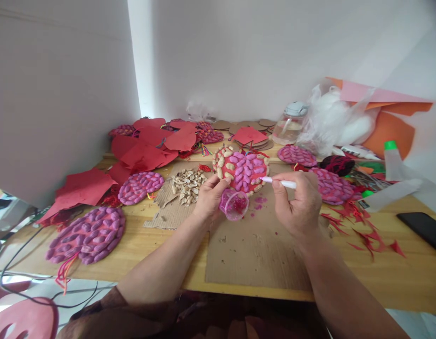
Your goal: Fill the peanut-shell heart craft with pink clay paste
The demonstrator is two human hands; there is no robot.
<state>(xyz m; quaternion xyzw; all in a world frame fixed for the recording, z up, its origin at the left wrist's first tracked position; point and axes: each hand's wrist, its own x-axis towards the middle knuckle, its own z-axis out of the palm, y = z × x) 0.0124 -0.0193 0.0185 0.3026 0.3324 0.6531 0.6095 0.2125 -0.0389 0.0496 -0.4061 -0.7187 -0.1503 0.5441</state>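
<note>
My left hand [208, 197] is closed on a small clear plastic cup [238, 206] with purple paint inside, tilted toward me. Its thumb also rests on the edge of a red disc covered with peanut shells [241, 170]. Down the disc's middle and right the shells are purple-pink, while those on the left and along the rim are still tan. In my right hand [298, 202] is a white brush pen [279, 182], its pink tip at the right part of the disc. Purple drips spot the cardboard sheet [253, 254] below.
Loose peanut shells [189, 184] lie on corrugated cardboard at the left. Finished-looking purple discs [89, 234] and red paper pieces [150, 146] spread around. To the right are red scraps [373, 240], a glue bottle [394, 160], a black phone [422, 230] and a lidded jar [289, 125].
</note>
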